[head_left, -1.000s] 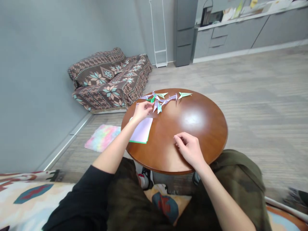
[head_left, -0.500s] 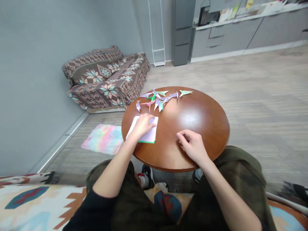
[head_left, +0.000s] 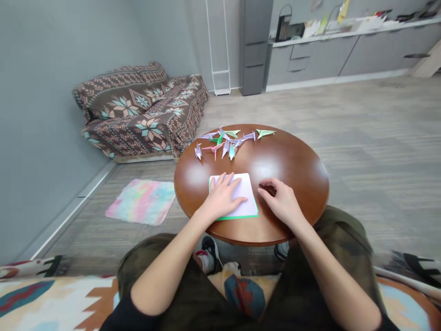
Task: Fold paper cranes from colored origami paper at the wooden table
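Observation:
A stack of square origami paper [head_left: 245, 209], pale lilac on top with a green edge showing beneath, lies near the front of the round brown table [head_left: 285, 174]. My left hand [head_left: 225, 195] rests flat on the stack with its fingers spread. Just right of the paper, my right hand [head_left: 279, 197] hovers at the tabletop, fingers curved and thumb apart, with nothing visible in it. Several folded paper cranes in lilac, green, pink and blue sit at the table's far left, among them a pink crane [head_left: 215, 149] and a lilac one [head_left: 198, 151].
A pale green crane [head_left: 265, 133] stands apart at the far edge. Beyond the table are a sofa with a patterned cover [head_left: 148, 110], a pastel rug [head_left: 143, 202], a grey fridge [head_left: 255, 50] and kitchen cabinets [head_left: 317, 55]. My knees are against the table's near side.
My left hand has slid the paper stack right and nearer to me, its fingers now more spread. My right hand has shifted slightly right and its fingers have loosened.

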